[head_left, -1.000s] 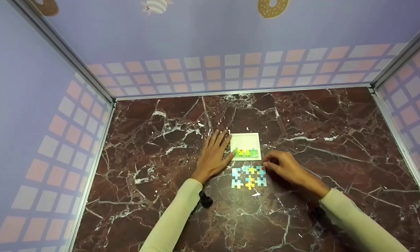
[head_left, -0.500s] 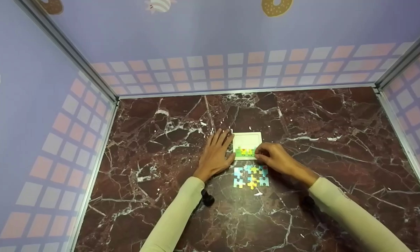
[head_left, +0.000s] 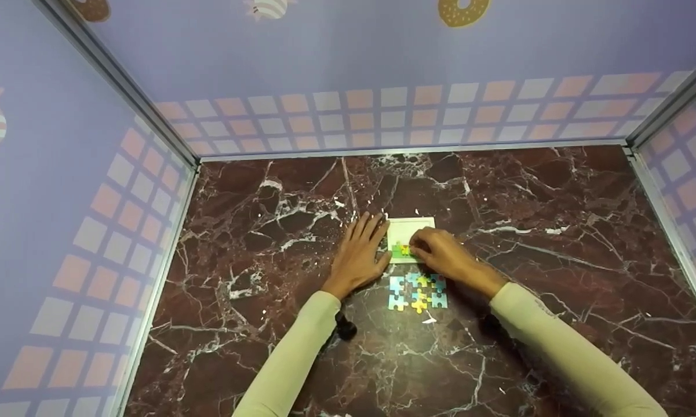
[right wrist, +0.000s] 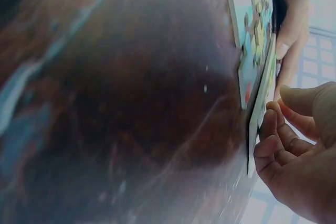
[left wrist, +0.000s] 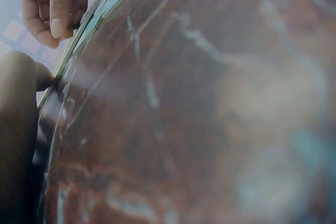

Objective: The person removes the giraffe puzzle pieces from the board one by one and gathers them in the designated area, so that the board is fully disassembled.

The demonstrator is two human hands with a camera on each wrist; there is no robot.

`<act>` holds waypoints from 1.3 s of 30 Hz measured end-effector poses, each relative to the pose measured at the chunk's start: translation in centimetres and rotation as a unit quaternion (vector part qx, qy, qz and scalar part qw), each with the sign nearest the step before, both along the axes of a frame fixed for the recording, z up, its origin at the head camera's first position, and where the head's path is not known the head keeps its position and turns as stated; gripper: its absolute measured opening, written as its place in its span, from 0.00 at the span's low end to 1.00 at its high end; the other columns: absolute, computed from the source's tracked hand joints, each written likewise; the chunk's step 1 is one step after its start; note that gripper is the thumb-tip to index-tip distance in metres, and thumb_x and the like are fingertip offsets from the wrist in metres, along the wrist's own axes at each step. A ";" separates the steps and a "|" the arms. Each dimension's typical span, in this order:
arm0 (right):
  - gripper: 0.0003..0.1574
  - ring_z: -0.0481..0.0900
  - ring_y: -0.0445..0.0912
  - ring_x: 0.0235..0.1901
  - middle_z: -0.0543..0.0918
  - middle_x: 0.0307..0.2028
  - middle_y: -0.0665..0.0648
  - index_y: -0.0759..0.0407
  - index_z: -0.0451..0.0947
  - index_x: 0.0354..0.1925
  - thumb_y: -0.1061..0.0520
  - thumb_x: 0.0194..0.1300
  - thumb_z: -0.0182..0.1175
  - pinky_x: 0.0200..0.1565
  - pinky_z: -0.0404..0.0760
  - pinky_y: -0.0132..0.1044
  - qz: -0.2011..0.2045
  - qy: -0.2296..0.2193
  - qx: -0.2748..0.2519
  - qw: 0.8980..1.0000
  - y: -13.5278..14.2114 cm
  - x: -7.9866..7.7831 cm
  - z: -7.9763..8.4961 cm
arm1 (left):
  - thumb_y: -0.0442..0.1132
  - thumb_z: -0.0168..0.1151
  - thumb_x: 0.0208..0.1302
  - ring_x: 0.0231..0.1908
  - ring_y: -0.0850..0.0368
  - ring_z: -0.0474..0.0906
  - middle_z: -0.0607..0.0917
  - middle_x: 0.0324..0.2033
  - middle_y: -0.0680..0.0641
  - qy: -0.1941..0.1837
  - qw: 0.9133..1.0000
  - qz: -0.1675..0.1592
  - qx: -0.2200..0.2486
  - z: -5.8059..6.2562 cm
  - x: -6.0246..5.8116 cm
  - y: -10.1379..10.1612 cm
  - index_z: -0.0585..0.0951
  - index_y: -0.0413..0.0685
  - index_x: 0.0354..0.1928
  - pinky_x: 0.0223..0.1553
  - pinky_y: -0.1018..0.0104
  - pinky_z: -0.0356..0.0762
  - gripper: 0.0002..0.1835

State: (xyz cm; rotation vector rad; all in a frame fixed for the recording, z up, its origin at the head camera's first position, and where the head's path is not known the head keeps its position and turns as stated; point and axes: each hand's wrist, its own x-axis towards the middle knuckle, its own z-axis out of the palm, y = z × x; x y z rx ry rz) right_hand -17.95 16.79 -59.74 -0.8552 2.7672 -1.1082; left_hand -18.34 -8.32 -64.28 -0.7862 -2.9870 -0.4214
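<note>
A small white puzzle tray (head_left: pixel 410 225) lies on the marble table, with green and yellow puzzle pieces (head_left: pixel 401 251) along its near edge. My left hand (head_left: pixel 356 252) rests flat at the tray's left side, fingers spread, thumb at its edge. Over the tray's right part is my right hand (head_left: pixel 443 255), its fingers bent and fingertips down at the row of pieces. In the right wrist view the thumb and fingers (right wrist: pixel 270 124) come close together above the tray (right wrist: pixel 255 124). Whether a piece sits between them is hidden.
Several blue and yellow puzzle pieces (head_left: pixel 418 292) lie grouped just in front of the tray. A white scrap-like mark (head_left: pixel 429 320) shows below them. Lilac patterned walls (head_left: pixel 359 52) close off the table's back and sides.
My right hand has moved left from beside the tray's lower right corner to over its row of pieces. My left hand stays in place. The loose pieces look unmoved.
</note>
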 end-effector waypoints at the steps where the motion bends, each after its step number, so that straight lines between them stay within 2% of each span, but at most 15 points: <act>1: 0.05 0.88 0.52 0.38 0.89 0.40 0.60 0.65 0.89 0.46 0.64 0.73 0.72 0.44 0.90 0.51 0.000 0.001 0.006 1.000 -0.1 0.0 0.0 | 0.60 0.49 0.83 0.88 0.42 0.45 0.58 0.87 0.45 0.002 1.000 0.000 0.000 0.0 0.0 0.0 0.60 0.54 0.89 0.87 0.41 0.42 0.40; 10: 0.15 0.86 0.53 0.39 0.86 0.41 0.60 0.67 0.87 0.53 0.61 0.71 0.75 0.43 0.90 0.50 0.003 0.009 0.042 0.999 -1.1 0.1 -0.1 | 0.59 0.51 0.83 0.87 0.41 0.46 0.59 0.87 0.45 0.005 1.000 0.002 -0.001 0.1 0.1 0.1 0.60 0.53 0.89 0.87 0.41 0.42 0.40; 16: 0.11 0.86 0.56 0.41 0.86 0.40 0.61 0.66 0.87 0.47 0.63 0.69 0.76 0.45 0.89 0.52 0.003 0.015 0.045 0.999 -1.6 0.4 -0.3 | 0.59 0.51 0.83 0.87 0.41 0.47 0.59 0.87 0.44 0.013 1.000 0.000 0.000 -0.2 0.2 -0.1 0.60 0.53 0.89 0.87 0.41 0.44 0.40; 21: 0.10 0.85 0.57 0.42 0.86 0.41 0.61 0.66 0.86 0.47 0.64 0.70 0.75 0.46 0.88 0.54 0.002 0.002 0.048 0.999 -1.7 0.4 0.0 | 0.59 0.50 0.83 0.87 0.41 0.47 0.59 0.87 0.45 0.010 1.000 -0.001 0.001 -0.1 0.3 -0.1 0.61 0.56 0.88 0.87 0.41 0.44 0.38; 27: 0.06 0.83 0.55 0.39 0.84 0.38 0.59 0.62 0.85 0.42 0.64 0.71 0.74 0.43 0.87 0.54 -0.015 -0.009 0.040 0.999 -1.2 0.4 0.0 | 0.59 0.43 0.86 0.88 0.44 0.42 0.56 0.88 0.47 -0.010 1.000 -0.001 -0.003 0.3 -0.1 0.6 0.60 0.60 0.89 0.88 0.43 0.37 0.35; 29: 0.07 0.83 0.56 0.38 0.84 0.38 0.60 0.63 0.84 0.43 0.65 0.70 0.74 0.41 0.87 0.55 -0.013 0.006 0.023 1.000 -0.9 0.4 -0.1 | 0.57 0.41 0.87 0.88 0.45 0.41 0.55 0.88 0.48 -0.014 1.000 -0.002 -0.008 0.4 -0.2 0.8 0.60 0.61 0.89 0.88 0.45 0.36 0.34; 30: 0.08 0.84 0.55 0.39 0.84 0.39 0.59 0.62 0.85 0.45 0.64 0.71 0.74 0.41 0.87 0.53 -0.006 0.018 0.006 1.000 -0.6 0.1 -1.0 | 0.57 0.41 0.87 0.88 0.45 0.42 0.55 0.88 0.48 -0.013 1.000 -0.002 -0.009 0.4 -0.3 0.9 0.60 0.61 0.89 0.88 0.45 0.36 0.34; 34: 0.10 0.84 0.57 0.38 0.85 0.38 0.61 0.65 0.85 0.46 0.65 0.69 0.75 0.40 0.88 0.53 0.005 0.051 -0.019 0.998 -0.5 -0.2 -1.9 | 0.55 0.41 0.87 0.88 0.44 0.43 0.56 0.88 0.47 -0.008 1.000 -0.004 -0.009 0.4 -0.4 0.8 0.60 0.60 0.89 0.88 0.44 0.37 0.34; 39: 0.09 0.85 0.58 0.38 0.85 0.38 0.63 0.66 0.85 0.44 0.66 0.67 0.75 0.42 0.89 0.55 0.004 0.040 0.010 0.999 -1.2 -0.7 -2.7 | 0.55 0.42 0.87 0.88 0.43 0.44 0.57 0.88 0.46 -0.002 1.000 0.004 -0.009 0.0 0.0 0.3 0.61 0.59 0.89 0.87 0.43 0.39 0.34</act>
